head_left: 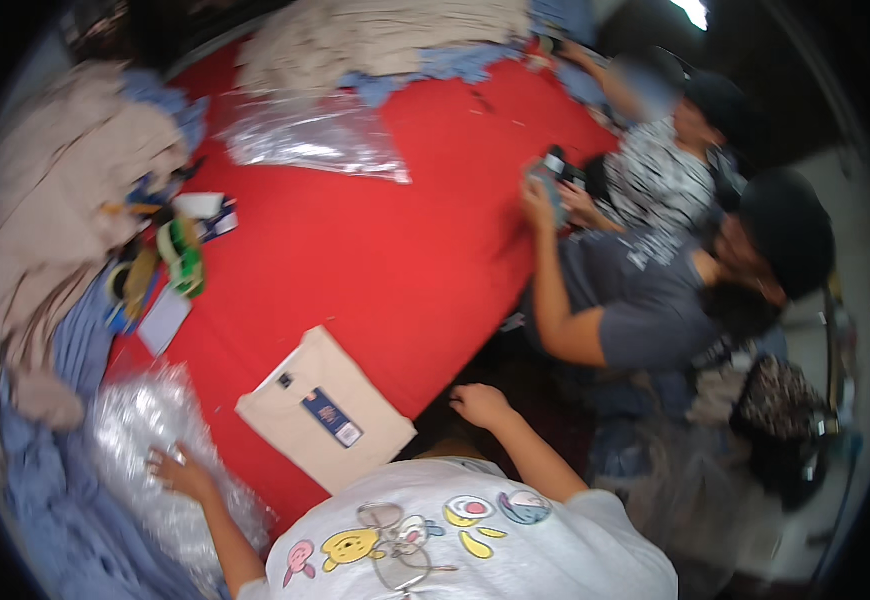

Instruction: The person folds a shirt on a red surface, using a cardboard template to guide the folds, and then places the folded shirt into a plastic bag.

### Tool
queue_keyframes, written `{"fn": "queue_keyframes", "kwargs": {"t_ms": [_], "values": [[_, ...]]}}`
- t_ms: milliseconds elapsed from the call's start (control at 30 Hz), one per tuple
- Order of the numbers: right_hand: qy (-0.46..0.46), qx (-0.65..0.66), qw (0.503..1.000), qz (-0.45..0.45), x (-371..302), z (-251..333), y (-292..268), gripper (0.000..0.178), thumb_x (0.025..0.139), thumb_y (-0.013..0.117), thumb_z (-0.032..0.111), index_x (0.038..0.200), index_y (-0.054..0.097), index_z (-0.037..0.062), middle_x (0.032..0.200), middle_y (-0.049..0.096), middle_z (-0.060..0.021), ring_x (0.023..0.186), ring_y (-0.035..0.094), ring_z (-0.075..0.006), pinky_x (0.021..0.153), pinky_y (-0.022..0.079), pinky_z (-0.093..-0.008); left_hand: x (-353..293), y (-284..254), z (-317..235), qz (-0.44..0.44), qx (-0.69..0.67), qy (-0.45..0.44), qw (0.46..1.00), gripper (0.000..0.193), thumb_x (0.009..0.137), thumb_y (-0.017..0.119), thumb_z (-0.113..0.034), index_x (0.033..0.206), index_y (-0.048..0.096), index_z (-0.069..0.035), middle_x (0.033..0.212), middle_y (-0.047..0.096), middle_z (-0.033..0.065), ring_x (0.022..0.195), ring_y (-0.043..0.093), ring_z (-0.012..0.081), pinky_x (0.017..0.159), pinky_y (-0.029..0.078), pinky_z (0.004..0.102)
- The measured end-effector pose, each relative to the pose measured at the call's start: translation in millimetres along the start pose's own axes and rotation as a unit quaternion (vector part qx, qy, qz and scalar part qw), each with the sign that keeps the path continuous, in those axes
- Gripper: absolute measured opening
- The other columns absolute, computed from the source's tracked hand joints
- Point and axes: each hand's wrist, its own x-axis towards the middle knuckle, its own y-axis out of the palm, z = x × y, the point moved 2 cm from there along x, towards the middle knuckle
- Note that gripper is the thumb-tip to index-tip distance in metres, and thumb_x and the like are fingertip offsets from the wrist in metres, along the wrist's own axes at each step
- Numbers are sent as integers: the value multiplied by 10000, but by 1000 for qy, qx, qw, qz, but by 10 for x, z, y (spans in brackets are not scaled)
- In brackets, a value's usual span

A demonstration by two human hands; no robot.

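My left hand (183, 475) lies with its fingers spread on a pile of clear plastic bags (145, 425) at the table's near left. By the near edge of the table, my right hand (482, 405) hangs with curled fingers and nothing visible in them. Between my hands a neatly folded beige garment (290, 415) rests flat on the red tabletop (305, 260). A navy printed tag (332, 417) sits on its front, beside a small dark label near the neck.
Heaped beige and blue cloth lines the left (75, 170) and far side (375, 35). Tape rolls (183, 260) and cards lie at the left. Another clear plastic bag (315, 135) is farther back. Two people in caps work at the right; the nearer one (645, 290) holds a greyish object.
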Motion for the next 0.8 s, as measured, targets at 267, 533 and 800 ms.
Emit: {"fn": "queue_keyframes", "kwargs": {"t_ms": [267, 533, 800], "values": [[79, 33, 996, -24, -165, 60, -84, 304, 964, 689, 324, 1178, 771, 124, 1141, 780, -149, 1095, 737, -355, 940, 593, -494, 111, 285, 137, -23, -70, 36, 997, 602, 1160, 250, -547, 1715, 275, -318, 1761, 266, 194, 1616, 261, 425, 1209, 267, 727], [120, -65, 960, -245, -447, -1136, -617, 302, 920, 695, 208, 1205, 765, 138, 1614, 521, -120, 1298, 655, -354, 1056, 558, -483, 572, 85, 641, -22, -328, -56, 943, 628, 1176, 247, -448, 1653, 390, -65, 1640, 438, 272, 1509, 445, 441, 1232, 395, 491], [32, 138, 962, -232, -340, -767, -228, 289, 926, 725, 226, 1186, 772, 108, 1460, 633, -131, 1209, 694, -323, 984, 580, -464, -216, -2679, -623, -156, -464, 113, 864, 586, 1171, 260, -304, 1632, 385, 34, 1617, 500, 238, 1503, 476, 367, 1255, 358, 446]]}}
